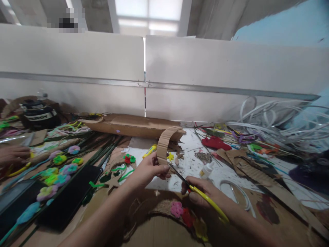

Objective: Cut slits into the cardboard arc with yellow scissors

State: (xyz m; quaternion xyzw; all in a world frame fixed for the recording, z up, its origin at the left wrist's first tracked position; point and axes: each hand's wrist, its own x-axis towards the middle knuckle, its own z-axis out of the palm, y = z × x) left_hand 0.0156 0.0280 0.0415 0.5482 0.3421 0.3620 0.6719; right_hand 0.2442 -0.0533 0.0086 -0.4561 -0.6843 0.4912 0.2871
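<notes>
In my left hand [151, 167] I pinch the lower end of a curved strip of corrugated cardboard [164, 142], which arcs up and to the right. My right hand [202, 188] is closed around scissors with yellow handles [209, 199]. Their dark blades point up and left, with the tips close to the strip's lower end; I cannot tell whether they touch it. Below both hands lies a twine-wrapped ring [160, 205] bearing a pink fuzzy flower [177, 208], a red one [188, 218] and a yellow one [200, 229]. A yellow glue stick [149, 151] is just beyond my left hand.
Another person's hand [15, 154] reaches in at far left, near fuzzy pastel flowers [61, 178] and a black phone [69, 199]. A long cardboard tray [128, 127] stands against the white partition [218, 61]. Right are a white glue bottle [206, 170], cardboard scraps [238, 163] and coiled white strips [272, 116].
</notes>
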